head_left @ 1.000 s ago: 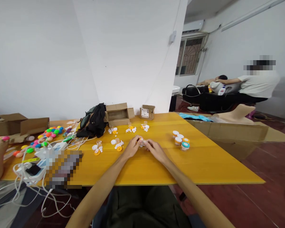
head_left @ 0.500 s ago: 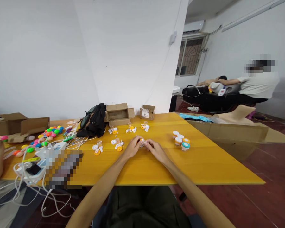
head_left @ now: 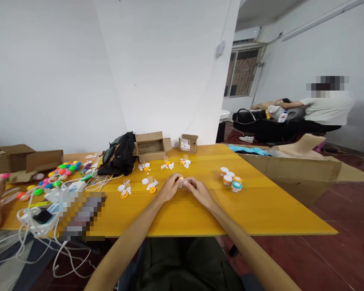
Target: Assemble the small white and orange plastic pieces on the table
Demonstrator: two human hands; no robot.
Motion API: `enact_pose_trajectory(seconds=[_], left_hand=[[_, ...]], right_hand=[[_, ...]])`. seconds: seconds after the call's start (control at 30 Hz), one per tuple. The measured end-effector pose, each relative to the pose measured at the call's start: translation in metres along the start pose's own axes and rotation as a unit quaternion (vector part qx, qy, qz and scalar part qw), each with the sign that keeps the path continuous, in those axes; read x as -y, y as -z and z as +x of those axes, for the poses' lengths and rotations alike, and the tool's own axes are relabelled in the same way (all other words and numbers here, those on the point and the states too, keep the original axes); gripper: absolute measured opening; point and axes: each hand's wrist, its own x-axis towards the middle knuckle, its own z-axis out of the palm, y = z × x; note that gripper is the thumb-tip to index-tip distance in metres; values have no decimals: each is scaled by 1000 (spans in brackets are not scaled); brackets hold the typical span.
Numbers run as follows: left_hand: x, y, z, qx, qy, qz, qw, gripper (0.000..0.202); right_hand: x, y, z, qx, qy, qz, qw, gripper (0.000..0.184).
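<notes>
Over the middle of the table, my left hand (head_left: 169, 188) is closed around a small clear plastic jar (head_left: 180, 185) with a bit of orange and white at its top. The fingers of my right hand (head_left: 199, 191) are pinched together against the jar's other side. Fingers hide most of the jar, and whether my right hand holds a separate small piece is too fine to see. Left of my hands lie small groups of parts: a clear jar (head_left: 127, 183), a white lid (head_left: 144, 181), an orange ring (head_left: 152, 190) and several small white discs (head_left: 153, 183).
Lidded jars (head_left: 236, 186) stand clustered on the right. Behind are an open cardboard box (head_left: 151, 150), a smaller box (head_left: 188, 144) and a black bag (head_left: 121, 157). Coloured balls (head_left: 62, 171), a power strip (head_left: 50, 214) and cables fill the left. Another person (head_left: 327, 107) sits far right.
My hands stay at the same spot, with only a slight shift of the right fingers at the jar. The person in the background has leaned slightly leftward.
</notes>
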Motion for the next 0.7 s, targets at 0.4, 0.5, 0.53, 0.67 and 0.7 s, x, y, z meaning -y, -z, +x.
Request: enact_pose_trajectory(seconds=[0.4, 0.5, 0.53, 0.67, 0.7], left_hand=[[-3, 1, 0, -4, 9, -5, 1000, 40], [-5, 1, 0, 1, 14, 0, 1000, 39], [-6, 2, 0, 0, 17, 1, 1000, 39], [-8, 2, -1, -4, 31, 7, 1000, 38], [-8, 2, -1, -4, 31, 6, 999, 38]], right_hand=[[-2, -2, 0, 23, -17, 13, 1000, 43], [-1, -2, 0, -3, 0, 0, 1000, 36], [0, -2, 0, -13, 6, -4, 1000, 35], [2, -2, 0, -21, 8, -2, 1000, 35], [2, -2, 0, -19, 5, 1, 1000, 35]])
